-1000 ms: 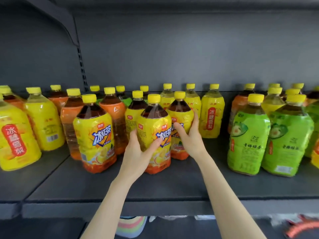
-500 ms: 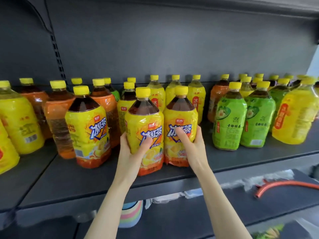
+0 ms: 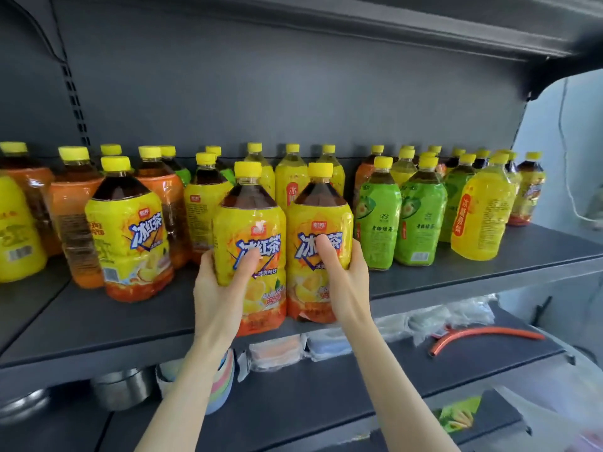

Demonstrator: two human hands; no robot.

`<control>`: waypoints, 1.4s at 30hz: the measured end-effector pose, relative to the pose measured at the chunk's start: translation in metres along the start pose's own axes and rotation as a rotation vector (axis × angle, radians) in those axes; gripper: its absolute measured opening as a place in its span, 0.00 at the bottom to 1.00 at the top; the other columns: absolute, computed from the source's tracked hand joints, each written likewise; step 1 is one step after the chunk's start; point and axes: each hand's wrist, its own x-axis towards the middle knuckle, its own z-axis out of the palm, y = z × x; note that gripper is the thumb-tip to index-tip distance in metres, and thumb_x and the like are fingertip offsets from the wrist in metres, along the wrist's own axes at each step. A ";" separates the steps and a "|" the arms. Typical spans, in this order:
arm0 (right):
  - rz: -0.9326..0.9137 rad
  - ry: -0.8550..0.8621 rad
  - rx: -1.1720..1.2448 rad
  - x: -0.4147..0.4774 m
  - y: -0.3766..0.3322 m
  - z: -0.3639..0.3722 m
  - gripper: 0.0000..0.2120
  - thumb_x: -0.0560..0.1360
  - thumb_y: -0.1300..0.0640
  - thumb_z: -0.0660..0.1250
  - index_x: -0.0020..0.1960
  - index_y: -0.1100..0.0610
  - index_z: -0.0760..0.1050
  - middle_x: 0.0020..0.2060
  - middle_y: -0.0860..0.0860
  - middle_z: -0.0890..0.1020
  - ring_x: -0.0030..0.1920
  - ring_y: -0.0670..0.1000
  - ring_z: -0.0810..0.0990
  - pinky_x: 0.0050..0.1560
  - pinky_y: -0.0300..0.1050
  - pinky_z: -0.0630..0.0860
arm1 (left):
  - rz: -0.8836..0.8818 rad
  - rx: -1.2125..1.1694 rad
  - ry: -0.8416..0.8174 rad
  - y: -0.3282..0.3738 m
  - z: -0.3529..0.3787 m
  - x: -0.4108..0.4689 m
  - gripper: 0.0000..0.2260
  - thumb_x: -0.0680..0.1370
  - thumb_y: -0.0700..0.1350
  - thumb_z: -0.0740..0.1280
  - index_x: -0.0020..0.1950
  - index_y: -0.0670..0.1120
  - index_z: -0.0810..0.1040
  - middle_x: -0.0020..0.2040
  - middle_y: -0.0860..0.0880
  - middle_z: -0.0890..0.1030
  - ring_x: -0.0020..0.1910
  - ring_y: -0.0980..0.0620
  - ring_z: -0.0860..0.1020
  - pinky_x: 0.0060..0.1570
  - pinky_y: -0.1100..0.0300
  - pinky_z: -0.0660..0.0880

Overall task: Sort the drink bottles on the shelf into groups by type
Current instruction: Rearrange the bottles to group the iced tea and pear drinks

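Note:
Two yellow-labelled iced black tea bottles stand side by side at the front edge of the grey shelf. My left hand grips the left bottle with its thumb across the label. The right bottle is held the same way by my right hand. A third bottle of the same tea stands to their left. Two green-labelled tea bottles stand just right of my right hand. Behind are orange-labelled bottles and plain yellow pear-drink bottles.
More mixed bottles fill the back row along the shelf's dark rear wall. An upper shelf overhangs. On the lower shelf lie wrapped packages, an orange hose piece, stacked coloured bowls and metal bowls.
Both hands have drawn the two tea bottles forward to the shelf's front edge and pressed them together. The view has swung right and closer.

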 end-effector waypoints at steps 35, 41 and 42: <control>-0.075 0.349 -0.153 0.167 -0.031 -0.521 0.19 0.66 0.38 0.71 0.49 0.50 0.77 0.43 0.50 0.85 0.43 0.50 0.85 0.42 0.47 0.82 | -0.030 -0.208 -0.384 -0.039 0.543 -0.079 0.17 0.65 0.63 0.68 0.52 0.61 0.72 0.50 0.58 0.82 0.46 0.60 0.81 0.44 0.59 0.78; -0.057 0.268 -0.102 0.236 -0.009 -0.553 0.24 0.65 0.37 0.69 0.53 0.51 0.76 0.45 0.50 0.85 0.43 0.48 0.85 0.42 0.45 0.82 | 0.021 -0.112 -0.334 -0.062 0.598 -0.047 0.24 0.66 0.61 0.67 0.60 0.55 0.70 0.49 0.59 0.80 0.44 0.65 0.80 0.36 0.71 0.76; -0.050 0.246 -0.093 0.247 -0.004 -0.557 0.24 0.64 0.37 0.68 0.53 0.51 0.76 0.45 0.49 0.85 0.43 0.48 0.85 0.42 0.45 0.82 | 0.022 -0.094 -0.323 -0.066 0.604 -0.044 0.25 0.66 0.60 0.67 0.60 0.55 0.69 0.50 0.59 0.80 0.45 0.64 0.80 0.37 0.71 0.76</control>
